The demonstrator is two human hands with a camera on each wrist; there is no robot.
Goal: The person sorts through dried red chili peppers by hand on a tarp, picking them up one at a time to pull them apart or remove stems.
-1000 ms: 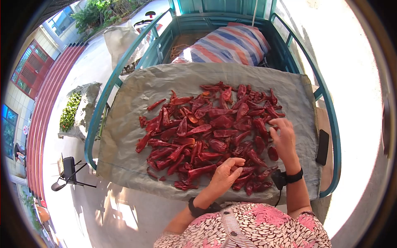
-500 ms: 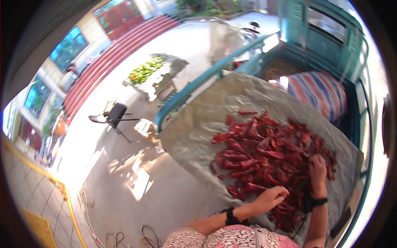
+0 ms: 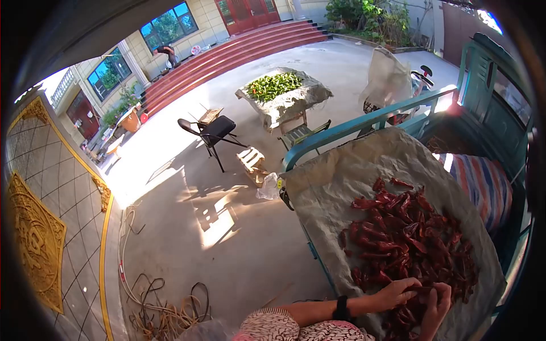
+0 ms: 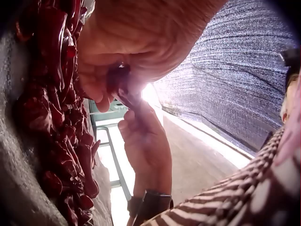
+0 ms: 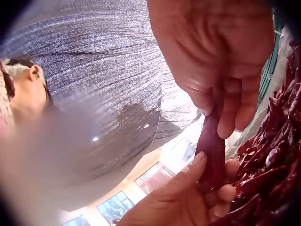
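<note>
A wrinkled red pepper (image 5: 212, 148) is stretched between both hands above a wide heap of dried red peppers (image 3: 409, 233). My left hand (image 3: 395, 294) pinches one end with thumb and fingers; in the right wrist view it comes in from below. The other end is gripped by my right hand (image 3: 437, 310), at the top of that view. From the left wrist, the pepper shows dark between the two hands, partly hidden by the fingers. The heap lies on a grey sheet (image 3: 318, 187), close under both hands.
A teal cart rail (image 3: 369, 116) runs along the sheet's far side, with a striped bundle (image 3: 478, 184) in the cart bed. On the ground stand a black chair (image 3: 216, 128) and a covered stand bearing green peppers (image 3: 276, 86). Coiled rope (image 3: 165, 318) lies at lower left.
The head view has swung left, bringing in more of the courtyard. My hands, apart a second ago with the right one over the heap, have come together on one pepper.
</note>
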